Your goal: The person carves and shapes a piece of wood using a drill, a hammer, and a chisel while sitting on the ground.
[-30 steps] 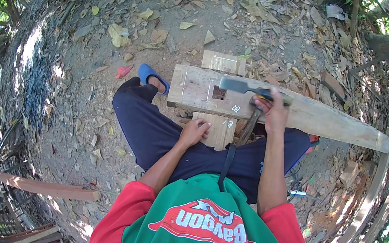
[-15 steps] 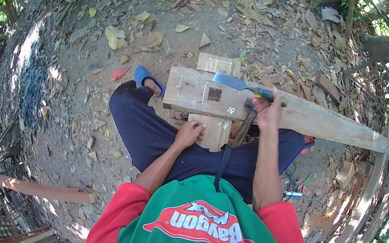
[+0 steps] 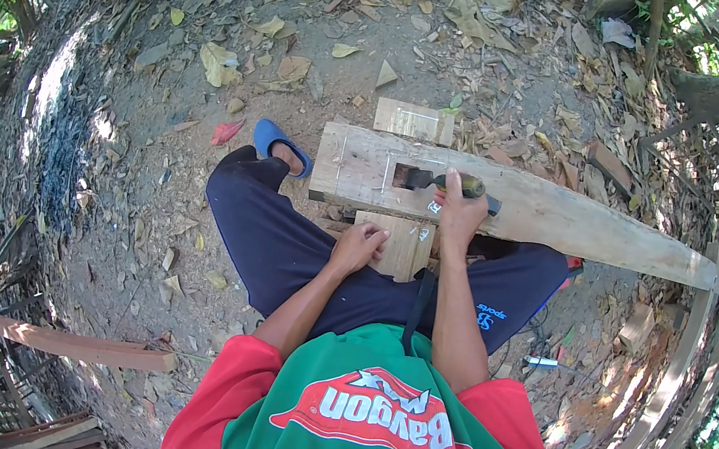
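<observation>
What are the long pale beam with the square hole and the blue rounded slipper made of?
The long pale beam looks like bare, unpainted wood: faint grain-like streaks show. The blue rounded slipper seems to be rubber or foam, dull and evenly coloured; I can't tell which.

Outdoor workspace on leaf-strewn dirt (image 3: 134,225)
</observation>
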Demonstrator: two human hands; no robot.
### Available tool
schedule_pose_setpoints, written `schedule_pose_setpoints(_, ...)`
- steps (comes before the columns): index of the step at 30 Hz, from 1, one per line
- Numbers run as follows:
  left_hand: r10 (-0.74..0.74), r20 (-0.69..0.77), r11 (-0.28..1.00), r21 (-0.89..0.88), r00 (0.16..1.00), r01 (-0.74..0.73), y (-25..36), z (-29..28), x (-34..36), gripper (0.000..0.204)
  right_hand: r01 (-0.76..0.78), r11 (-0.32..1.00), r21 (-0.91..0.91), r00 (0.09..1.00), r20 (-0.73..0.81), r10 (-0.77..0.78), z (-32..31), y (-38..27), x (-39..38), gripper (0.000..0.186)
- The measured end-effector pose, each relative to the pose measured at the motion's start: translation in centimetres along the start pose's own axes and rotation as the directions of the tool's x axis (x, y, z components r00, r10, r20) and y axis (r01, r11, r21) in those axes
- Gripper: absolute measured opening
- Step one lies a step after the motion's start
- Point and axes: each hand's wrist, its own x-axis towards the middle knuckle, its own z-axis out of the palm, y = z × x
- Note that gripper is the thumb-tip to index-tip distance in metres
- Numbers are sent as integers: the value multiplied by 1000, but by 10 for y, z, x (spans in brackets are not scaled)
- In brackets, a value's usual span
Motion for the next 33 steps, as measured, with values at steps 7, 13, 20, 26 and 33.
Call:
schedule_pose_setpoints(7, 15, -2, 997, 75, 1000, -15, 2, 3, 2, 37, -174, 948, 265, 974, 185, 127, -39, 30, 34, 39)
schedule_pose_setpoints(13, -17, 3, 996, 84, 1000, 16, 0, 0, 3, 38, -237, 922, 306, 950, 273, 154, -44, 36, 33, 38)
schedule_pose_setpoints(20, -18, -26, 999, 41, 999, 19, 1, 3, 2, 38, -240, 754, 612, 968, 209, 139, -65, -28, 40, 30)
schedule_pose_setpoints(26, -14, -5, 998, 66, 1000, 15, 1, -1, 2, 38, -36, 994, 99, 988, 154, 20, -37, -14, 19, 20)
schedule_pose_setpoints(33, -16, -28, 1000, 16, 999, 17, -5, -2, 2, 38, 255, 922, -291, 965, 140, -223, 0, -25, -8, 20)
